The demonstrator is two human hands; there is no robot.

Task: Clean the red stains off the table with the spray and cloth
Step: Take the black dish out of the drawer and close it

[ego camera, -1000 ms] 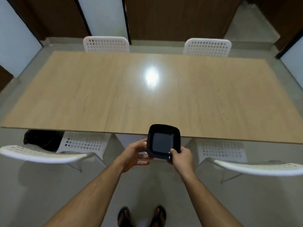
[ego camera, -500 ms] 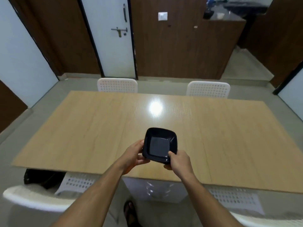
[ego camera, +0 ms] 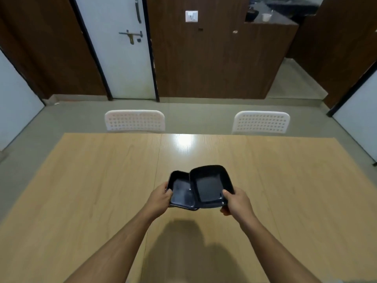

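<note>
The left hand (ego camera: 160, 198) is pinching the lower black square dish (ego camera: 180, 192) at its near-left rim while the right hand (ego camera: 237, 202) is gripping the upper black square dish (ego camera: 210, 185), both looking light, stiff and glossy, above the wooden table (ego camera: 81, 190); neither spray, cloth nor red stains are showing.

The room was dim. A light from above made a bright white spot on the table (ego camera: 184, 144). A dark soft shadow lay near the arms. The edges looked bent.
</note>
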